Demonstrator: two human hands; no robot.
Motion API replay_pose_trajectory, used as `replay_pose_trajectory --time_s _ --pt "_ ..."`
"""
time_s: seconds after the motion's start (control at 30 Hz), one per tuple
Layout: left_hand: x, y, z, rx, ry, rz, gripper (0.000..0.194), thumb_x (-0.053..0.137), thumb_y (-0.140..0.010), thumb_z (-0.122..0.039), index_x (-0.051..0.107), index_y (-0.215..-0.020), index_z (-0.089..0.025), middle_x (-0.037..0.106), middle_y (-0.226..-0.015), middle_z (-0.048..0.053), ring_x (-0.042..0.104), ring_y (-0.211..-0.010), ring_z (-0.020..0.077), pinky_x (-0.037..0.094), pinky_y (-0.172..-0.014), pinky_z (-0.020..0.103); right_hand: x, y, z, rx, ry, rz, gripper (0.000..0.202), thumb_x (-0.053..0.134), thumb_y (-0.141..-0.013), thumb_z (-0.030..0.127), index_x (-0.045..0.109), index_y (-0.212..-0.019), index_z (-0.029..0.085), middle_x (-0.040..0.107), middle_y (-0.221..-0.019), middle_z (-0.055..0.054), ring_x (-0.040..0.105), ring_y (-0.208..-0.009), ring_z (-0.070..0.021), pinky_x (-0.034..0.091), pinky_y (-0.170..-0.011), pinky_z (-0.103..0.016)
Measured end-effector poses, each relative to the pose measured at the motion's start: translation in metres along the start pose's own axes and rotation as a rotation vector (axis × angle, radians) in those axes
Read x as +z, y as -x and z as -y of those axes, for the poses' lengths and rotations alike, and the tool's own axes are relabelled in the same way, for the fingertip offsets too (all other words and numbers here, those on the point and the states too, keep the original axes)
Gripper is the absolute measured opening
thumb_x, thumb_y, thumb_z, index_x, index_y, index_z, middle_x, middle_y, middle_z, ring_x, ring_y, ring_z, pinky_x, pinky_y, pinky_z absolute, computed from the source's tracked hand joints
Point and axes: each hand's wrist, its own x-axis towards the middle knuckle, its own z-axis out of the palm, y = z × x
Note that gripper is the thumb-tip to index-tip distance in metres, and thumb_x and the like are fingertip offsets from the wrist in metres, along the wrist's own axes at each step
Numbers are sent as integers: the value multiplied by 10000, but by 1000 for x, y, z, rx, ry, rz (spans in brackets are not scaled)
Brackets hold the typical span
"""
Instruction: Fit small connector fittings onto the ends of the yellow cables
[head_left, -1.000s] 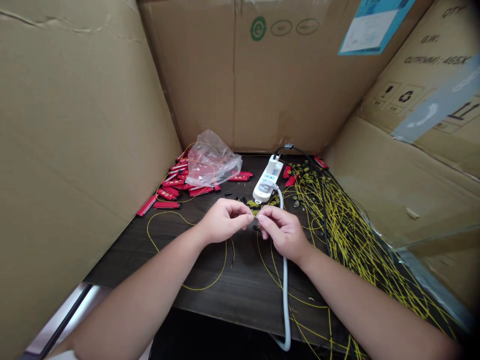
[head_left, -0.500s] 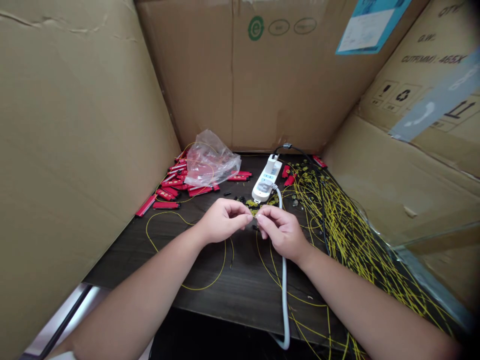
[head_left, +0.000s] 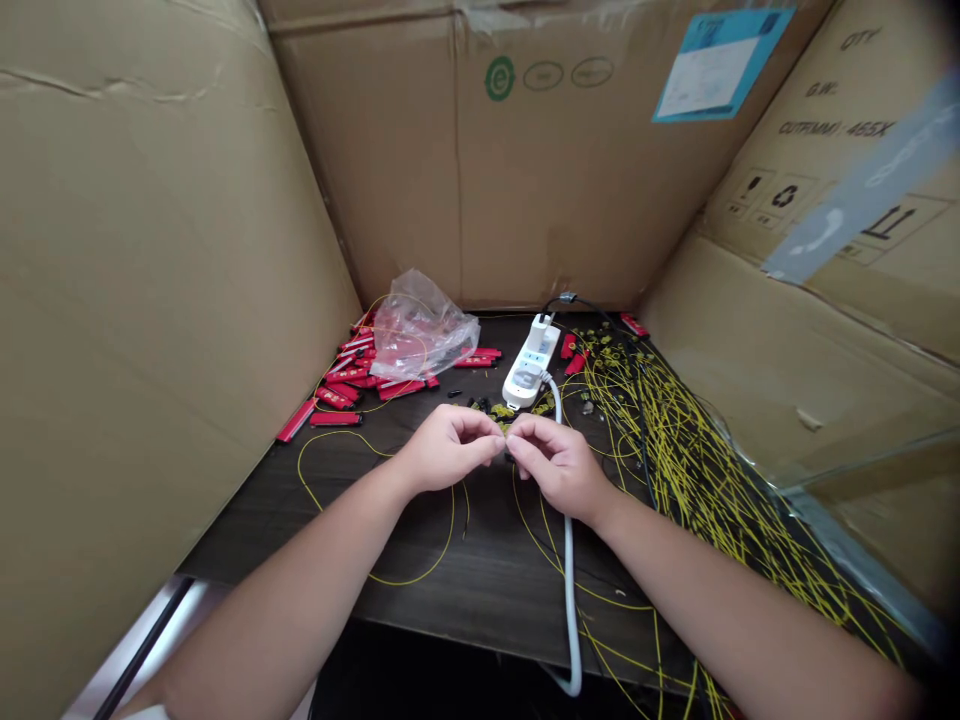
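Note:
My left hand (head_left: 457, 450) and my right hand (head_left: 555, 462) meet at the fingertips over the middle of the dark table. Both are closed in a pinch. A thin yellow wire (head_left: 452, 515) loops across the table and runs up under my left hand. Another yellow strand (head_left: 517, 505) rises to the fingers of my right hand. The bit between the fingertips is tiny and mostly covered. Just behind the hands lie small black parts and yellow bits (head_left: 501, 410).
Behind my hands is a white power strip (head_left: 521, 388); its thick white cord (head_left: 570, 600) passes by my right wrist. Red packs (head_left: 336, 419) and a clear plastic bag (head_left: 427, 330) lie left. Tangled yellow wires (head_left: 697, 470) cover the right. Cardboard walls (head_left: 390, 180) enclose three sides.
My fingertips have come closer together, the right hand having shifted slightly left. The camera view has moved a little. The wires and packs look unchanged.

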Motion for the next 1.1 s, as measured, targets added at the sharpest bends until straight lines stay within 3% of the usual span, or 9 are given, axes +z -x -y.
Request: replay_pose_trajectory --time_s 0.17,0.27,0.47,0.57,0.67,0.83,1.1 --pt "-1 -1 0 -11 5 -16 191 679 -713 -296 664 -699 -106 602 -560 13 506 -507 83 405 -516 204 1 0 -2 -65 91 -74 249 518 -874 354 530 -722 158 477 -545 24 442 -495 -83 385 -505 -221" --pt "-4 -2 2 -37 21 -32 232 709 -689 -331 669 -718 -104 602 -559 14 505 -491 79 400 -500 199 1 -2 -7 -40 29 -166 266 514 -873 378 498 -713 167 468 -513 33 442 -464 -84 379 -479 -216" --pt "-25 1 -6 -69 58 -140 337 735 -664 -386 662 -801 -87 570 -548 -3 445 -428 55 341 -430 183 -7 -12 -17 7 -153 -533 245 493 -869 398 455 -748 188 427 -453 70 471 -380 -97 392 -407 -208" --pt "-46 6 -35 -17 7 -204 329 735 -672 -358 665 -848 -89 554 -555 -17 447 -440 54 361 -433 182 -16 -19 -19 30 -205 -729 201 479 -851 353 443 -735 193 424 -463 75 474 -360 -94 384 -376 -200" --pt "-69 15 -76 58 -37 -268 304 740 -668 -314 670 -878 -106 566 -568 -18 459 -444 51 364 -433 175 -27 -28 -18 81 -280 -887 147 486 -808 300 440 -718 193 408 -471 81 456 -350 -83 375 -354 -188" --pt "-102 33 -137 175 11 -334 259 752 -633 -253 677 -838 -114 554 -543 -17 465 -441 58 373 -430 184 -39 -39 -11 163 -437 -1037 96 488 -745 229 420 -689 192 389 -502 88 410 -339 -62 367 -324 -179" --pt "-107 66 -190 267 201 -336 149 692 -659 -172 659 -803 -153 532 -584 -19 401 -421 41 352 -424 190 -54 -47 7 260 -514 -1093 74 434 -750 179 388 -695 195 333 -477 99 397 -332 -64 449 -343 -198"
